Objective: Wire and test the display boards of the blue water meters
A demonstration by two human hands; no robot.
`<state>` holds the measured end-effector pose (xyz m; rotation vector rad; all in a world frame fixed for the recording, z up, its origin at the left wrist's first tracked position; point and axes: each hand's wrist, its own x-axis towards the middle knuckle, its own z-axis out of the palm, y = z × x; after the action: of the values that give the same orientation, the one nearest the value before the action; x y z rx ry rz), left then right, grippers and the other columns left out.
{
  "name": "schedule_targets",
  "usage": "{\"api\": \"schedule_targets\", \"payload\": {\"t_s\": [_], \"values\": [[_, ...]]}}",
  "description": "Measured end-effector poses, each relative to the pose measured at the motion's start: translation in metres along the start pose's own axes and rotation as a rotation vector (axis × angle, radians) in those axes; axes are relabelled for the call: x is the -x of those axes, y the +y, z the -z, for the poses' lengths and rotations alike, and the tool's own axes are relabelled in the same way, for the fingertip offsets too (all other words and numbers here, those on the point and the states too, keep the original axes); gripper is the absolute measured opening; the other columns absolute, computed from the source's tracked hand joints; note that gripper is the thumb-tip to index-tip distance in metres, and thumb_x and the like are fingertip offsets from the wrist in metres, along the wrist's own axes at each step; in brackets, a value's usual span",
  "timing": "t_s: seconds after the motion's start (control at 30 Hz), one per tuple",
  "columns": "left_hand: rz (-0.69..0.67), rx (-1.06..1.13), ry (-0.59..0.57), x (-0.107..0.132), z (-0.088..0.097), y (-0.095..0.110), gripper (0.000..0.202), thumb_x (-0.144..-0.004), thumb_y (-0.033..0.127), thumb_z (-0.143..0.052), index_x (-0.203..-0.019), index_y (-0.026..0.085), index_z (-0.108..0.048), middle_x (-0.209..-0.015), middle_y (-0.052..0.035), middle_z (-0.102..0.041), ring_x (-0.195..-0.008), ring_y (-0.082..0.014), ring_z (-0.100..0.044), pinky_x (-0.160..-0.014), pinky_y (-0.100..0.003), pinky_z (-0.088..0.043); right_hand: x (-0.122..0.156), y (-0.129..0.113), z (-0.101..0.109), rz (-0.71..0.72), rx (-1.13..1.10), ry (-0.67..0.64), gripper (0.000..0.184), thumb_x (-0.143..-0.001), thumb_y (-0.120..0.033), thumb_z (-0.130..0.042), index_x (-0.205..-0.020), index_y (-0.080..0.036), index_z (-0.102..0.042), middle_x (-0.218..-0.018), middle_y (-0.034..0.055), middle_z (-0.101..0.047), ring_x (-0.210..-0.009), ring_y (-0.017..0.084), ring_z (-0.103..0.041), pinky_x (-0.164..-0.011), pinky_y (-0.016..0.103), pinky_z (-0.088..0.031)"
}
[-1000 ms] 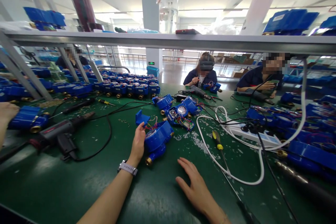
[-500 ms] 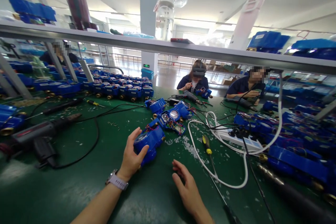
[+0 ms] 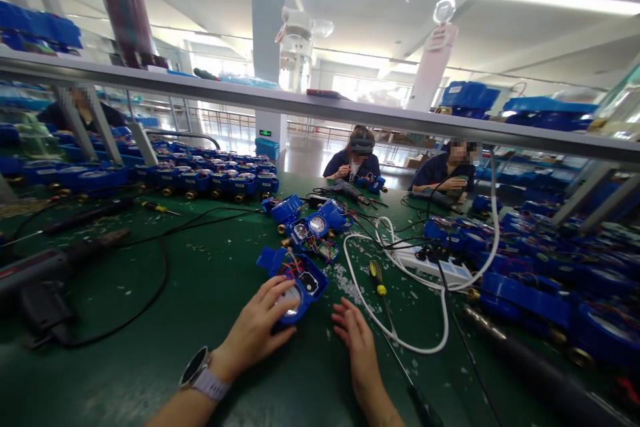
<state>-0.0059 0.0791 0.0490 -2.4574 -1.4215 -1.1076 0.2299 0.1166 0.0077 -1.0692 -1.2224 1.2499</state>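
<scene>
My left hand (image 3: pixel 263 320), with a watch on its wrist, grips a blue water meter (image 3: pixel 311 280) by its round dial end, fingers over the top and thumb at the near side. The meter's lid is swung up, and red wires and a black part show inside. My right hand (image 3: pixel 356 340) is just to the right, off the meter, fingers loosely curled with nothing in them. Beyond the held meter lies another opened water meter (image 3: pixel 317 225) with a white dial and bare wires. A yellow-and-black screwdriver (image 3: pixel 377 278) rests right of it.
A heat gun (image 3: pixel 45 273) lies at left with its cable across the green table (image 3: pixel 200 280). A white cord (image 3: pixel 400 345) loops beside a power strip (image 3: pixel 435 265). Rows of blue meters (image 3: pixel 220 177) stand behind. Overhead runs a shelf (image 3: pixel 350 107); people sit opposite.
The held meter has been turned, and its lid now stands open with the inside showing. My left hand has shifted over its dial. The view has tilted up and moved right.
</scene>
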Motion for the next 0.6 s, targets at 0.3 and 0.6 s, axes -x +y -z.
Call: {"api": "schedule_targets", "payload": {"t_s": [0.3,0.6], "values": [[-0.273,0.134,-0.236,-0.001,0.003,0.035,0.030,-0.086,0.024,-0.064,-0.116,0.028,-0.062,-0.124,-0.0052,-0.066,-0.126,-0.0265,-0.054,-0.115,-0.049,-0.034,-0.007,-0.004,0.022,-0.028,-0.063,0.073,0.072,-0.093,-0.069,-0.027,-0.140,-0.018,-0.046,-0.134,0.0165,-0.057,-0.120,0.028,-0.058,-0.097,0.046,-0.049],[0.421,0.363,0.325,0.007,-0.008,0.007,0.034,-0.091,0.037,-0.053,-0.121,0.020,-0.053,-0.113,-0.0112,-0.059,-0.102,-0.0256,-0.062,-0.089,-0.040,-0.054,0.012,-0.006,-0.001,0.122,0.161,-0.231,0.058,-0.089,-0.059,-0.055,-0.137,-0.027,-0.055,-0.143,0.0094,-0.049,-0.121,0.028,-0.055,-0.104,0.048,-0.042]]}}
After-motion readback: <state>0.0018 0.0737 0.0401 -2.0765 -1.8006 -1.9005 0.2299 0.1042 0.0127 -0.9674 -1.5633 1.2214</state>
